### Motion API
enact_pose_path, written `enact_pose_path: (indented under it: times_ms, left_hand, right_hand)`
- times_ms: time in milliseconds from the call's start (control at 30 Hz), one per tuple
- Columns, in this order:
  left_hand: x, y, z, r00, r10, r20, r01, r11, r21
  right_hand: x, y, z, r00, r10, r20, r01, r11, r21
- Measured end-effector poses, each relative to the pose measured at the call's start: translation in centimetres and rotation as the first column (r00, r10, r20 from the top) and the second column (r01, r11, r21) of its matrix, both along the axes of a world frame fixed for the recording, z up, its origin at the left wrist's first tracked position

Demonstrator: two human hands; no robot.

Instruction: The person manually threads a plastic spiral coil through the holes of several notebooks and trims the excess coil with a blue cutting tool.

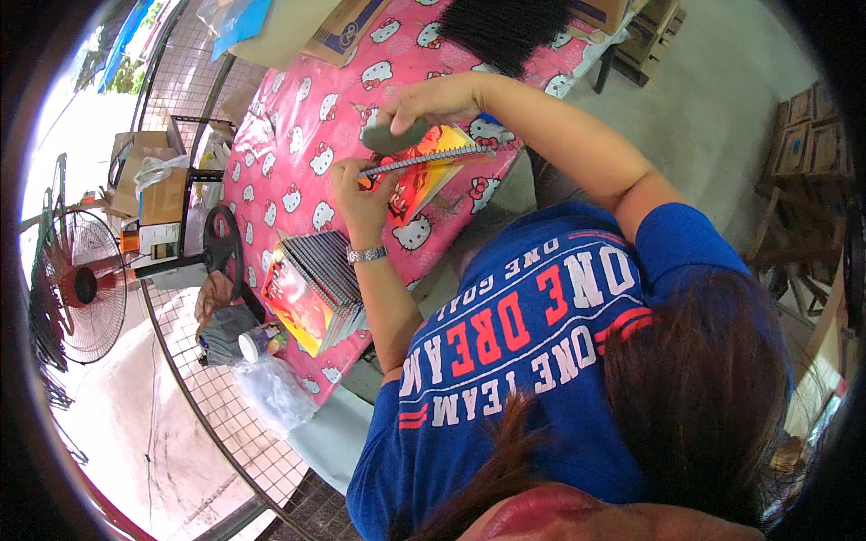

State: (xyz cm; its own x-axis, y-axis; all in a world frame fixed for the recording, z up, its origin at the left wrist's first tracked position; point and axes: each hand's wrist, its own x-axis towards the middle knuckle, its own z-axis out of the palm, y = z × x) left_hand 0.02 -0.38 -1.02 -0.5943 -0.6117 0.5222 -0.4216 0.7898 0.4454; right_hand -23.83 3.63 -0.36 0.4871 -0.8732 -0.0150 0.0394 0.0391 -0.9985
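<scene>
Hands at work over a spiral-bound notebook [419, 176] with an orange and yellow cover, lifted just above the desk [298, 135] and its pink cartoon-cat cloth. Left hand [361, 194] closed on the notebook's near left edge, thumb on top, a silver wristwatch [367, 255] on that wrist. Right hand [424, 106] curled around a dark grey-green pad [392, 138] (kind of tool not clear), pressing it against the top of the wire spiral. Nearer the body, to the left, a stack of matching notebooks [311, 290] lying on the cloth, spirals up, well apart from the held one. At the far end of the desk, a bundle of black binding wires [505, 27] and a cardboard box [347, 32]. Beyond the desk's left edge, a wire mesh fence [216, 415], a red standing fan [77, 288] and a roll of tape [257, 343].
</scene>
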Motion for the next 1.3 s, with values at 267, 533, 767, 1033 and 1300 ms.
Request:
enact_pose_path:
  times_ms: [267,533,767,1033,1300]
  left_hand:
    - [0.2,-0.9,-0.9,0.993,0.015,-0.114,0.009,0.979,0.205]
    - [-0.2,-1.1,-0.7,0.996,0.048,-0.077,-0.027,0.969,0.247]
    - [-0.2,-1.3,-0.9,0.997,0.064,-0.038,-0.052,0.963,0.264]
    - [-1.8,0.7,-1.2,0.883,0.305,-0.356,-0.102,0.867,0.489]
    - [-0.6,1.7,-2.8,0.833,0.368,-0.413,-0.163,0.876,0.453]
  right_hand:
    - [0.3,-1.0,0.3,0.983,0.051,0.177,-0.056,0.998,0.026]
    - [-0.6,-1.1,1.1,0.997,-0.047,-0.064,0.046,0.999,-0.024]
    - [-1.5,-3.6,-1.7,0.984,0.048,-0.172,-0.047,0.999,0.007]
    - [-9.4,-2.9,-14.7,0.259,-0.822,-0.507,0.454,0.567,-0.687]
    - [-5.3,6.4,-14.2,0.237,-0.771,-0.591,0.209,0.634,-0.744]
